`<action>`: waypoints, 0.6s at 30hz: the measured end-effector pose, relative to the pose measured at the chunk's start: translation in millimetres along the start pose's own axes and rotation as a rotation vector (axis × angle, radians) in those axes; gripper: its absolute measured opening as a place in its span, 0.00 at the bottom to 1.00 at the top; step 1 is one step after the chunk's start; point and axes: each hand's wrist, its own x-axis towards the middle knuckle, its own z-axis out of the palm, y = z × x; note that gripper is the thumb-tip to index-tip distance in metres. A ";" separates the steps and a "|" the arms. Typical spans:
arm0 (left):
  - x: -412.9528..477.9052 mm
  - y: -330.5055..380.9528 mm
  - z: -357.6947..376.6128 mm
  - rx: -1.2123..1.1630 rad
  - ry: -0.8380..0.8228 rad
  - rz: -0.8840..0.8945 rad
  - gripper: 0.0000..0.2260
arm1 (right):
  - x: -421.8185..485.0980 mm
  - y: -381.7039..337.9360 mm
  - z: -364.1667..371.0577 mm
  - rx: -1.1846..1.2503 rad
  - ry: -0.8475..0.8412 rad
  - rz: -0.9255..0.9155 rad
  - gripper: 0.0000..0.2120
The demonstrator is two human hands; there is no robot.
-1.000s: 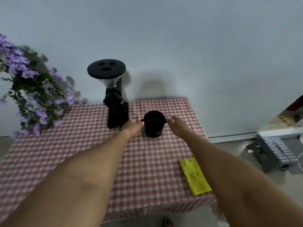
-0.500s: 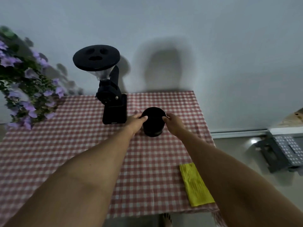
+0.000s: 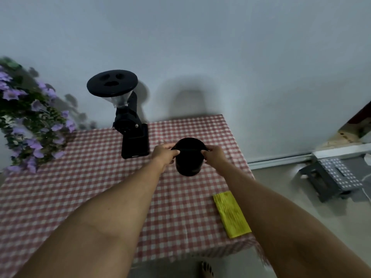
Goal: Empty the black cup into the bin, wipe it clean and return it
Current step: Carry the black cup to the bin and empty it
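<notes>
The black cup (image 3: 188,163) stands upright on the red-and-white checked tablecloth (image 3: 80,187), right of the black coffee grinder (image 3: 131,125). My left hand (image 3: 163,154) grips its rim from the left and my right hand (image 3: 214,155) grips the rim from the right. Fingers of both hands curl over the rim's edge. A folded yellow cloth (image 3: 231,214) lies near the table's front right corner. No bin is in view. What is inside the cup is hidden.
Purple flowers with green leaves (image 3: 30,125) hang over the table's left side. A grey step stool (image 3: 331,179) stands on the floor to the right. The white wall is right behind the table. A bare foot (image 3: 206,269) shows below the table's front edge.
Both hands went from beside the cup to closing on its rim. The camera has come closer to the table.
</notes>
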 end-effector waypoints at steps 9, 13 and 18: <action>-59.3 28.9 49.5 0.063 -0.203 0.141 0.20 | -79.7 17.9 -72.5 0.087 0.187 -0.072 0.13; -93.4 37.5 92.6 0.092 -0.310 0.178 0.20 | -113.2 37.1 -119.6 0.116 0.274 -0.074 0.15; -123.6 47.5 155.8 0.093 -0.396 0.178 0.20 | -140.4 59.4 -181.6 0.202 0.357 -0.060 0.16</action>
